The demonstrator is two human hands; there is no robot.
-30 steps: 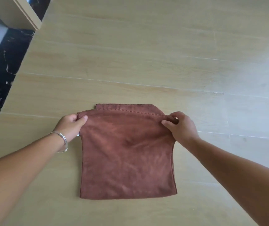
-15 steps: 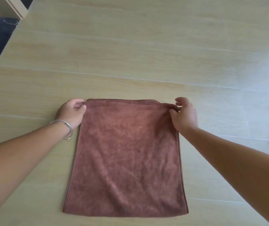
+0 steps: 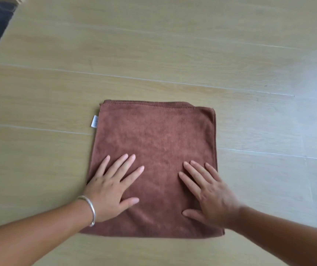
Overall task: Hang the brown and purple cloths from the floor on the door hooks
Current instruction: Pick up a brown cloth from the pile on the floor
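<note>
We find both hands, left (image 3: 107,186) & right (image 3: 213,194), flat w/ fingers spread on folded brown cloth (image 3: 157,135), frame centre, gripping nothing. Risk: the fold slips apart on pickup.

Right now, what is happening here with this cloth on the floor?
A person is pressing both hands flat on a folded brown cloth that lies on the wooden floor. The left hand and the right hand rest on its near half with fingers spread, gripping nothing. A small white tag sticks out at its left edge. No purple cloth or door hooks are in view.
</note>
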